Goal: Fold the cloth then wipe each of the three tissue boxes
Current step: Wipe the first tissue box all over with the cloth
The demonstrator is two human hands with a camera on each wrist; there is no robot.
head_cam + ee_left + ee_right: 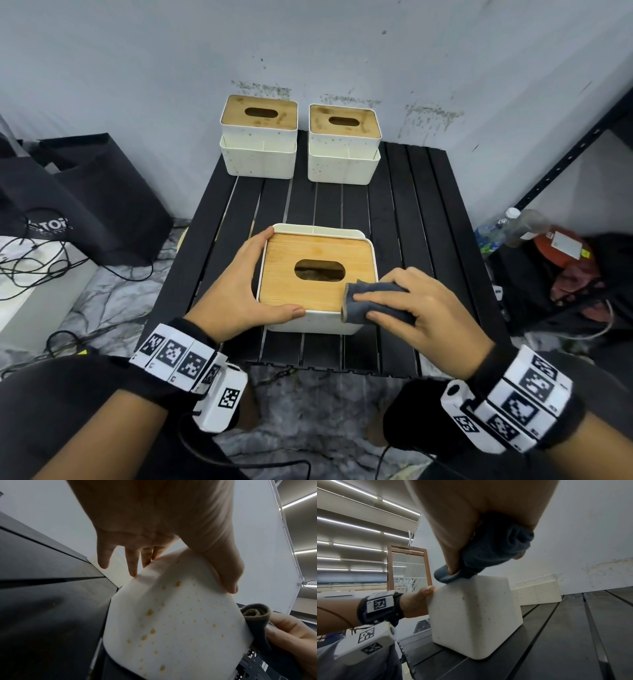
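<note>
Head view, tabletop (428,240): black slats, with all three tissue boxes on it.
Far boxes: the far left box (258,137) and the far right box (344,144) stand side by side at the back edge, well apart from both hands.
Near box (318,277): right in front of the person, wooden lid up, slot in the middle.
Left hand (245,284): its grip wraps the near box's left side, thumb along the front edge, holding it steady.
Right hand (421,308): its grip is closed around the folded cloth (371,301).
Cloth: pressed on the lid's front right corner, hanging a bit over the edge.
What matters: most of the lid lies to the left of the cloth and away from the person, so the wipe likely goes that way.
Spots: the right wrist view shows small yellow dots on the box's side; I think the sides need wiping too.
</note>
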